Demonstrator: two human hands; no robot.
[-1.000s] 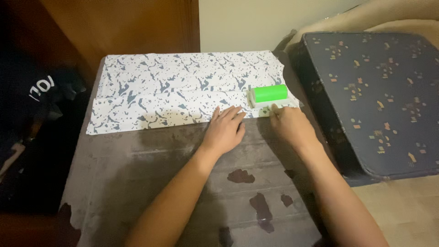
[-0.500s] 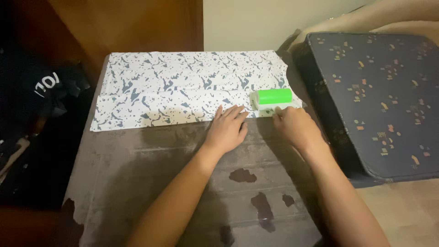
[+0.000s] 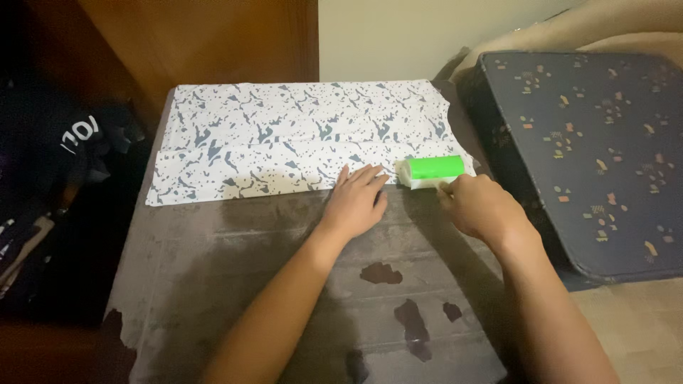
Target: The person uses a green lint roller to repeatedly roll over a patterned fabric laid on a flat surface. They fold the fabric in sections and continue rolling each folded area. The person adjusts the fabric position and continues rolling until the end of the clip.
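Note:
A white cloth with blue-grey splotches lies folded flat across the far half of a worn grey-brown table. My left hand rests palm down on the cloth's near edge, fingers spread. My right hand grips the handle of a lint roller with a bright green roll, which lies on the cloth's near right corner. The handle itself is hidden inside my fist.
A dark blue cushion with small coloured specks sits to the right, close to the table's edge. Dark clothing is piled at the left. A wooden panel and pale wall stand behind. The table top has peeled dark patches.
The green roller has been drawn toward me and slightly right along the cloth, with my right hand pulling back. My left hand stays pressed on the cloth's edge.

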